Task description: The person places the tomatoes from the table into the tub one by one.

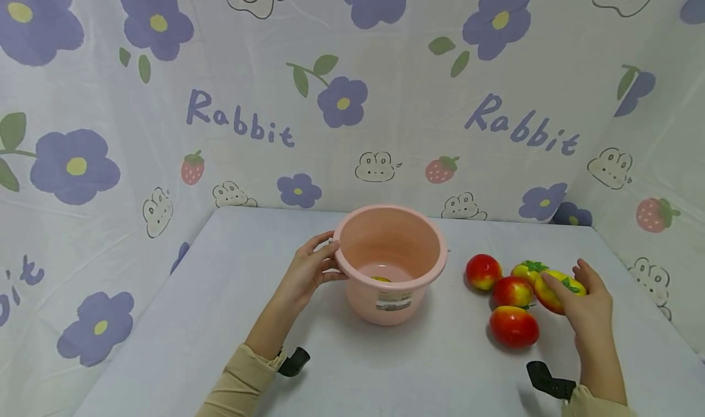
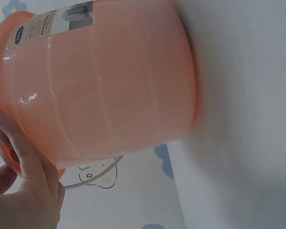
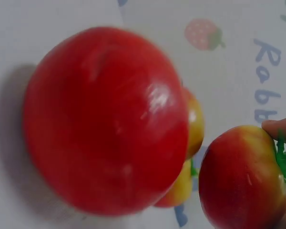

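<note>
The work looks barely begun: inside the pink bucket (image 1: 363, 297), upright at the centre of the head frame, only a yellow patch (image 1: 381, 278) shows, perhaps one fruit, mostly hidden by the near wall. The left grip (image 1: 311, 270) pinches the bucket's rim at its left side. At the right of the frame, the right grip (image 1: 595, 307) pinches the held fruit (image 3: 243, 179) between thumb and fingers; whether it is off the surface (image 1: 451, 368) I cannot tell. Left of it lie a yellow fruit (image 1: 529, 269), an upper red fruit (image 1: 483, 272), a middle red fruit (image 1: 512, 292) and a lower red fruit (image 1: 514, 327), crowding any low path to the bucket. The handle (image 2: 88, 182) hangs clear of the mouth; flowered cloth (image 1: 385, 123) fills the upper frame
</note>
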A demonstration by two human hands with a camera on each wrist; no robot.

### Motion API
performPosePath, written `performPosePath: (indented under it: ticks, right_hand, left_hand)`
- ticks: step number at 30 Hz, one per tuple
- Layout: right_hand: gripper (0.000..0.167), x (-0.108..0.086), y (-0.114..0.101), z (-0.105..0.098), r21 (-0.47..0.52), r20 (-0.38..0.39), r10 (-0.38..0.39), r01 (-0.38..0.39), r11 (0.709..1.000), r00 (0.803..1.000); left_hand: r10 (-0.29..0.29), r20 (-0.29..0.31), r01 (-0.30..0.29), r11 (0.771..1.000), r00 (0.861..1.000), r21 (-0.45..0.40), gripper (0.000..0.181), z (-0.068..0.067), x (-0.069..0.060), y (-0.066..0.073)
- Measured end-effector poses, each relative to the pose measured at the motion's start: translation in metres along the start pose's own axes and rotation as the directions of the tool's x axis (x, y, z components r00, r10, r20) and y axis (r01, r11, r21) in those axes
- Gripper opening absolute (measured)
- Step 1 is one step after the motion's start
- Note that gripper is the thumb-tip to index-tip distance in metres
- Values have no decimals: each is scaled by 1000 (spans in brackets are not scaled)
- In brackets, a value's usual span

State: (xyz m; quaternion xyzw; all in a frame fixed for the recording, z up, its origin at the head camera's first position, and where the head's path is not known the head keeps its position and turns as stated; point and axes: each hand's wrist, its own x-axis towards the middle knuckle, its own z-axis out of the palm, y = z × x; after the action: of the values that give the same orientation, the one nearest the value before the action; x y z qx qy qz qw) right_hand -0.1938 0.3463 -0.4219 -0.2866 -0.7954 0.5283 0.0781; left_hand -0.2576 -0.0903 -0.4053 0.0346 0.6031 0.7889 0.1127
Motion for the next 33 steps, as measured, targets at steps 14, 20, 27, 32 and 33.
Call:
performPosePath:
  ticks: [14,20,27,32,33]
  right_hand:
    - [85,-4,-60,27,4,73,-184,184,983,980]
    - [86,-8,-86,40,7,108,-228,228,974,968]
    - [85,-19,-117,55,37,134,-329,327,944,935]
    - [84,-28,-134,65,70,153,-382,376,924,911]
    - [83,-29,-137,66,76,159,-393,385,920,906]
  left_hand:
    - [0,-1,0,1000,1000,16,44,0,0,-2]
    - [3,10,-3,1000,1000,19,45,1,1,-1]
    - [7,19,-7,1000,1000,18,46,1,1,0]
    - [10,5,-10,1000,1000,16,45,1,1,0]
    - [8,1,-8,1000,1000,15,44,0,1,0]
